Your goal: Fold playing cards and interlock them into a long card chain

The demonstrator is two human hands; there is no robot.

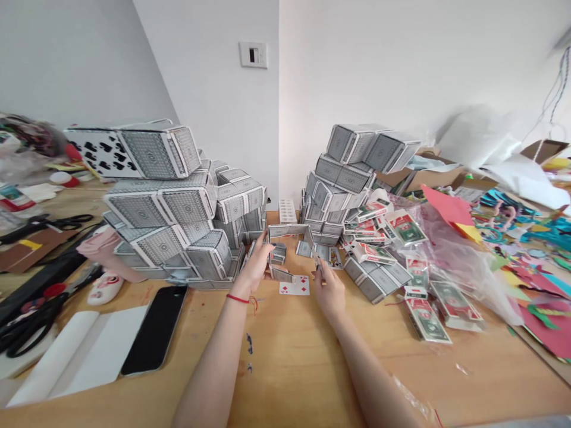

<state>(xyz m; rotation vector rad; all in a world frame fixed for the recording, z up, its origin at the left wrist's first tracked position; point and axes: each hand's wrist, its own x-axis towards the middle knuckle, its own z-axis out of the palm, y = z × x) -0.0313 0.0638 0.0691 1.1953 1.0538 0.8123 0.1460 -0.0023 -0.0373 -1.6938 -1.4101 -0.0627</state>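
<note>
My left hand (pixel 256 264) is closed around the left side of a bent strip of joined playing cards (pixel 289 229). The strip stands up like a thin frame, with one short panel folded inward at the lower left. At its right side, the fingers of my right hand (pixel 331 290) are pinched together on the strip's lower right end; a thin greyish edge shows there, partly hidden by the fingers. Flat on the table below lies a diamond playing card (pixel 295 286), face up. Another face card (pixel 335 258) lies just beyond my right hand.
Stacked card boxes rise in a left pile (pixel 163 205) and a right pile (pixel 339 178). Several red-green card packs (pixel 426 318) lie to the right. Phone (pixel 154 330), paper (pixel 96 345) and black scissors (pixel 33 321) are on the left; coloured scraps (pixel 542 279) cover the far right.
</note>
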